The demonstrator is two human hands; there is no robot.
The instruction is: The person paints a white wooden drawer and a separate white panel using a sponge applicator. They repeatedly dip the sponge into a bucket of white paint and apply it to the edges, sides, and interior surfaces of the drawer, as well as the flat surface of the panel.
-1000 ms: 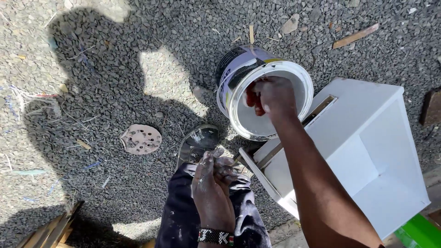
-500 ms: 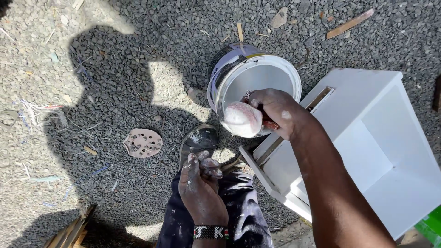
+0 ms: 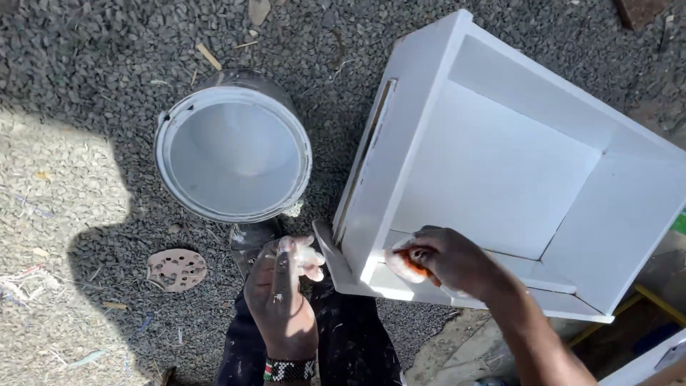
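My right hand is closed on a small orange tool smeared with white paste, pressed against the near lower corner of a white wooden box that lies tilted with its opening up. My left hand rests over my knee with a lump of white paste pinched at its fingertips; the fingers are smeared white. A round bucket with white content stands on the gravel left of the box, just beyond my left hand.
Grey gravel ground lies all around. A perforated sanding disc sits left of my knee, a paint-stained shoe just below the bucket. Wood scraps are scattered at the back. A green and yellow object is at the right edge.
My right hand has come out of the bucket with white paste and moved right to the box's near corner. The view has shifted right and closer. My left hand stays on my knee.
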